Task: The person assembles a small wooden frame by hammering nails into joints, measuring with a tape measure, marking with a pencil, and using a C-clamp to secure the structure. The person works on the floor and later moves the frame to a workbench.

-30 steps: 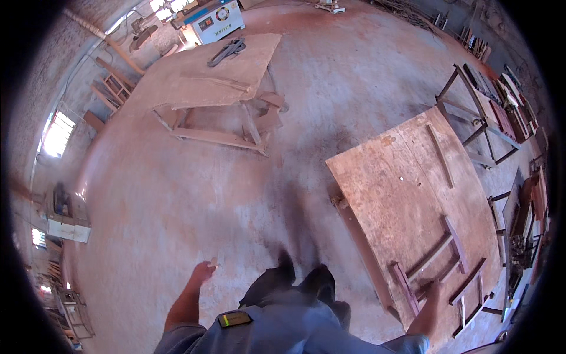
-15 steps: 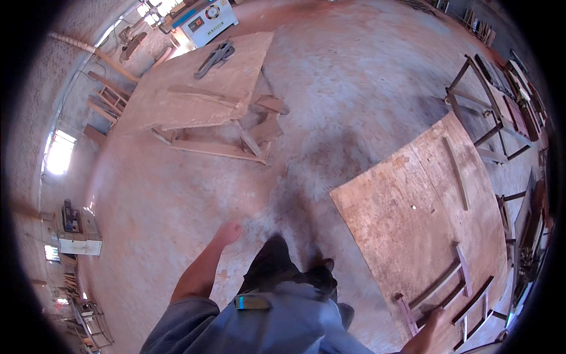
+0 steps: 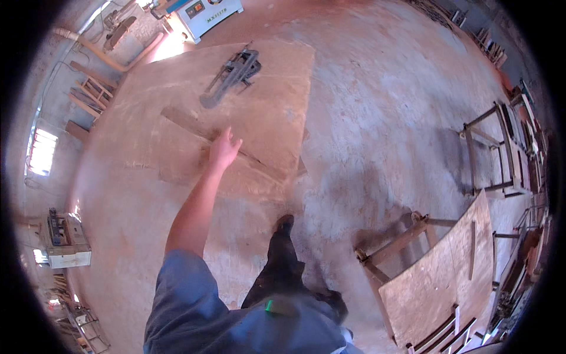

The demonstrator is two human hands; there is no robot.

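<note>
My left hand (image 3: 224,148) reaches forward over a plywood-topped table (image 3: 277,112), its fingers apart and nothing seen in it. Just under the hand lies a long wooden strip (image 3: 184,121), running slantwise across the tabletop; the hand hides part of it, and I cannot tell whether they touch. Farther back on the same table rests a cluster of dark metal clamps (image 3: 237,72). My right hand is out of the picture.
At lower right stands a second plywood-topped table (image 3: 436,289) on a wheeled frame, with slatted wooden pieces (image 3: 439,336) at its near end. A metal rack (image 3: 498,147) stands farther right. A white machine (image 3: 209,20) is at the back, and another machine (image 3: 66,239) by the left wall.
I have stepped toward the clamp table, which now looks nearer. My left hand has gone from low by my side to over the wooden strip, opening. My right hand has left view.
</note>
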